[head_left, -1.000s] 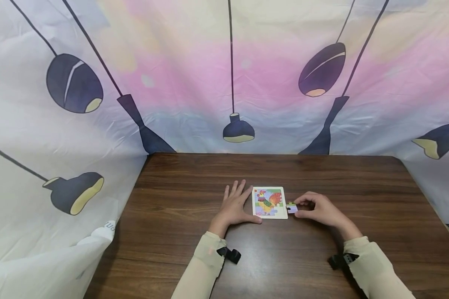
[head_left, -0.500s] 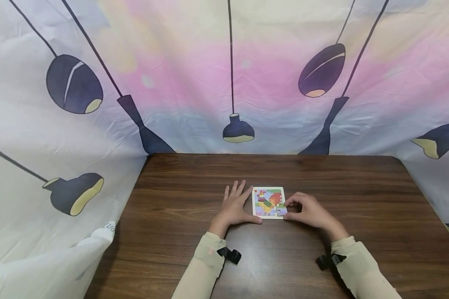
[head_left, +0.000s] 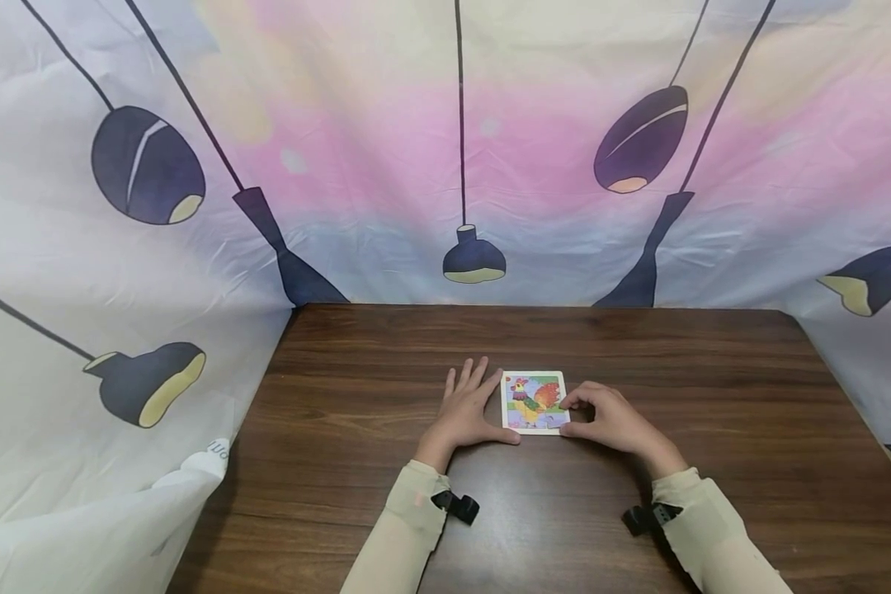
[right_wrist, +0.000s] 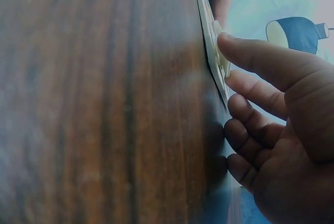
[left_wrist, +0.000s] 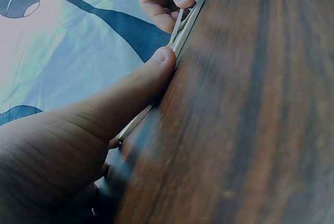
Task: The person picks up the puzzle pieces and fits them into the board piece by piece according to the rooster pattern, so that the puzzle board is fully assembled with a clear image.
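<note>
A small square jigsaw puzzle with a rooster picture and a white frame (head_left: pixel 532 374) lies flat on the table. My left hand (head_left: pixel 466 415) rests at its left side, fingers spread; thumb and index finger touch the left and near edges. At the lower right corner, my right hand (head_left: pixel 615 419) pinches a jigsaw piece (head_left: pixel 554 421) between thumb and index finger. In the right wrist view the piece (right_wrist: pixel 219 30) stands slightly tilted above the frame, partly covered by the thumb. The left wrist view shows the left thumb against the frame's edge.
The dark brown wooden table (head_left: pixel 535 511) extends around the puzzle on all sides. A printed cloth (head_left: pixel 386 165) with painted lamps hangs behind the table and along its left side. Each wrist wears a black strap with a small camera (head_left: pixel 462 506).
My right hand has moved left, bringing the jigsaw piece from beside the frame onto its lower right corner, where the piece now sits closer in. The left hand has stayed put.
</note>
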`<action>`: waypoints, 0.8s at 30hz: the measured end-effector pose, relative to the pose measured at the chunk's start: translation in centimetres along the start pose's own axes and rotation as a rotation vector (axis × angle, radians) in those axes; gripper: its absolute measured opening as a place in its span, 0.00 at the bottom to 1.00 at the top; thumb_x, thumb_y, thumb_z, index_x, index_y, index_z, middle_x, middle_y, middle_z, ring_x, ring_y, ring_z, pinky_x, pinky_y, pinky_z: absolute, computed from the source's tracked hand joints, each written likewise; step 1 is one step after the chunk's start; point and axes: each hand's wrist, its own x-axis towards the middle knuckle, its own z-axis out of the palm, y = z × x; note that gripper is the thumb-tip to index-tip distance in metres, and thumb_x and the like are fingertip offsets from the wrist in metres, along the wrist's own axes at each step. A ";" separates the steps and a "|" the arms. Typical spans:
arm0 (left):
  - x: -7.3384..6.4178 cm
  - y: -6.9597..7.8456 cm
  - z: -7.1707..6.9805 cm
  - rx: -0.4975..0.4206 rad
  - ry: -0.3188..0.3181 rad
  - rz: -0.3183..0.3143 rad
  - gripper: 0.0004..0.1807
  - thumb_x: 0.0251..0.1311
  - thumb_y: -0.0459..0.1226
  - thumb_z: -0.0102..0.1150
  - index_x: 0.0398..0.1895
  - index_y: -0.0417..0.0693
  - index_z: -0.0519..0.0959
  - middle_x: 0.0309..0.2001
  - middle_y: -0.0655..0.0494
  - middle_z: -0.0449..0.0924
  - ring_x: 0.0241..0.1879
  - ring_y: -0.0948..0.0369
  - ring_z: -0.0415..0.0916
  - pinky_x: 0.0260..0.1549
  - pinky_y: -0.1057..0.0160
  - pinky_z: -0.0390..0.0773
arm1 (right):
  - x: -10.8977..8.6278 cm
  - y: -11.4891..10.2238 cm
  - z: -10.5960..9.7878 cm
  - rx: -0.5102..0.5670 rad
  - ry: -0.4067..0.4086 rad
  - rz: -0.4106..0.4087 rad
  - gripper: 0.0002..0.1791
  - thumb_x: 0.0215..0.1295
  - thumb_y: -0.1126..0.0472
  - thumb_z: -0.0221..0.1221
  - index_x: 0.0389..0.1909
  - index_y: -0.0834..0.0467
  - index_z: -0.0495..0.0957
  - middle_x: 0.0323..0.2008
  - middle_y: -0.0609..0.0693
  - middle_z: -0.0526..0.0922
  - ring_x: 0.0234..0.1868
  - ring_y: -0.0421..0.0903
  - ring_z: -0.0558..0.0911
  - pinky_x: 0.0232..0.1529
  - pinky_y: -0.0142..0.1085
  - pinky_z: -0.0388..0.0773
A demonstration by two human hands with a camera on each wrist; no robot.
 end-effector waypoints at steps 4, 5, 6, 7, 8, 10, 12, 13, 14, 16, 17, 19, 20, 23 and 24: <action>0.0 0.1 0.0 -0.003 -0.001 0.002 0.67 0.45 0.66 0.80 0.86 0.55 0.56 0.86 0.49 0.39 0.85 0.49 0.28 0.80 0.41 0.27 | 0.1 0.1 0.0 -0.008 -0.007 0.011 0.15 0.58 0.57 0.79 0.44 0.55 0.88 0.38 0.42 0.80 0.37 0.39 0.75 0.38 0.35 0.76; 0.0 0.1 -0.1 -0.005 0.001 0.002 0.67 0.45 0.66 0.80 0.86 0.55 0.56 0.86 0.49 0.39 0.85 0.49 0.28 0.80 0.41 0.27 | 0.1 0.1 0.0 -0.010 -0.007 0.015 0.15 0.58 0.57 0.79 0.44 0.55 0.88 0.38 0.42 0.80 0.37 0.39 0.75 0.39 0.35 0.76; 0.0 0.1 -0.1 -0.007 0.001 0.002 0.67 0.45 0.66 0.80 0.86 0.55 0.56 0.86 0.49 0.39 0.85 0.49 0.28 0.80 0.41 0.27 | 0.1 0.2 0.0 -0.012 -0.008 0.015 0.16 0.59 0.56 0.79 0.45 0.55 0.88 0.38 0.42 0.80 0.37 0.39 0.75 0.39 0.35 0.76; 0.0 0.1 -0.1 -0.009 0.002 0.002 0.67 0.45 0.66 0.80 0.86 0.55 0.56 0.86 0.49 0.39 0.85 0.49 0.28 0.80 0.42 0.27 | 0.1 0.2 0.0 -0.013 -0.008 0.014 0.16 0.59 0.56 0.79 0.45 0.55 0.88 0.39 0.42 0.80 0.37 0.39 0.75 0.39 0.35 0.76; 0.0 0.1 -0.1 -0.011 0.002 0.002 0.67 0.45 0.66 0.80 0.86 0.55 0.56 0.86 0.49 0.39 0.85 0.49 0.28 0.80 0.42 0.27 | 0.0 0.2 0.0 -0.013 -0.008 0.014 0.16 0.59 0.55 0.79 0.45 0.55 0.88 0.39 0.42 0.80 0.37 0.39 0.75 0.39 0.35 0.76; 0.1 0.2 -0.1 -0.014 0.002 0.001 0.67 0.45 0.66 0.80 0.86 0.55 0.56 0.86 0.50 0.39 0.85 0.49 0.28 0.80 0.42 0.27 | 0.0 0.3 -0.1 -0.012 -0.007 0.012 0.16 0.59 0.55 0.79 0.45 0.54 0.88 0.39 0.42 0.80 0.38 0.39 0.75 0.40 0.35 0.76; 0.1 0.2 -0.1 -0.016 0.001 0.000 0.67 0.45 0.66 0.80 0.86 0.55 0.56 0.86 0.50 0.39 0.85 0.49 0.28 0.80 0.42 0.27 | 0.0 0.4 -0.1 -0.006 -0.007 0.010 0.16 0.60 0.54 0.79 0.45 0.54 0.88 0.39 0.42 0.80 0.38 0.39 0.75 0.40 0.35 0.76; 0.1 0.1 -0.1 -0.017 0.001 0.000 0.67 0.45 0.66 0.80 0.86 0.55 0.56 0.86 0.50 0.39 0.85 0.49 0.28 0.80 0.42 0.27 | -0.1 0.4 0.0 -0.001 -0.007 0.009 0.16 0.60 0.54 0.79 0.45 0.54 0.88 0.39 0.42 0.80 0.38 0.39 0.75 0.40 0.35 0.76; 0.1 0.1 0.0 -0.017 0.000 0.000 0.67 0.45 0.66 0.80 0.86 0.55 0.56 0.86 0.49 0.39 0.85 0.49 0.28 0.80 0.42 0.27 | -0.1 0.4 0.0 0.005 -0.008 0.007 0.16 0.60 0.54 0.78 0.46 0.54 0.88 0.39 0.42 0.80 0.38 0.39 0.75 0.40 0.35 0.75; 0.1 0.1 0.0 -0.016 -0.003 -0.002 0.67 0.45 0.66 0.80 0.86 0.55 0.56 0.86 0.49 0.39 0.85 0.49 0.28 0.80 0.42 0.27 | -0.1 0.5 0.0 0.017 -0.011 0.003 0.16 0.60 0.55 0.78 0.46 0.53 0.88 0.38 0.42 0.80 0.38 0.40 0.75 0.39 0.35 0.75; 0.1 0.1 0.0 -0.014 -0.005 -0.002 0.67 0.45 0.66 0.80 0.86 0.55 0.56 0.86 0.49 0.39 0.85 0.49 0.28 0.80 0.42 0.27 | -0.1 0.5 0.0 0.023 -0.012 0.000 0.16 0.60 0.55 0.78 0.47 0.53 0.88 0.38 0.42 0.80 0.38 0.40 0.75 0.39 0.34 0.75; 0.1 0.2 0.0 -0.010 -0.005 -0.002 0.67 0.45 0.65 0.81 0.86 0.55 0.56 0.86 0.49 0.39 0.85 0.49 0.28 0.80 0.42 0.27 | -0.1 0.5 0.1 0.032 -0.012 -0.006 0.15 0.61 0.56 0.78 0.47 0.53 0.88 0.38 0.42 0.80 0.38 0.40 0.75 0.39 0.34 0.75; 0.0 0.2 -0.1 -0.008 -0.005 -0.003 0.67 0.45 0.65 0.81 0.86 0.54 0.56 0.86 0.49 0.39 0.85 0.49 0.28 0.80 0.41 0.27 | 0.0 0.5 0.1 0.037 -0.011 -0.010 0.15 0.61 0.57 0.78 0.47 0.53 0.88 0.38 0.42 0.80 0.38 0.40 0.75 0.39 0.34 0.76; 0.0 0.2 -0.1 -0.005 -0.007 -0.005 0.67 0.45 0.65 0.80 0.86 0.54 0.56 0.86 0.48 0.40 0.85 0.48 0.28 0.80 0.41 0.28 | 0.0 0.3 0.1 0.050 -0.009 -0.019 0.13 0.63 0.59 0.76 0.47 0.53 0.89 0.39 0.43 0.81 0.38 0.40 0.76 0.39 0.35 0.76; 0.0 0.2 -0.1 -0.004 -0.008 -0.007 0.67 0.45 0.66 0.80 0.86 0.54 0.56 0.86 0.48 0.40 0.85 0.48 0.28 0.80 0.41 0.28 | 0.0 0.3 0.1 0.053 -0.008 -0.023 0.12 0.64 0.60 0.75 0.47 0.53 0.89 0.40 0.43 0.82 0.38 0.40 0.76 0.39 0.35 0.76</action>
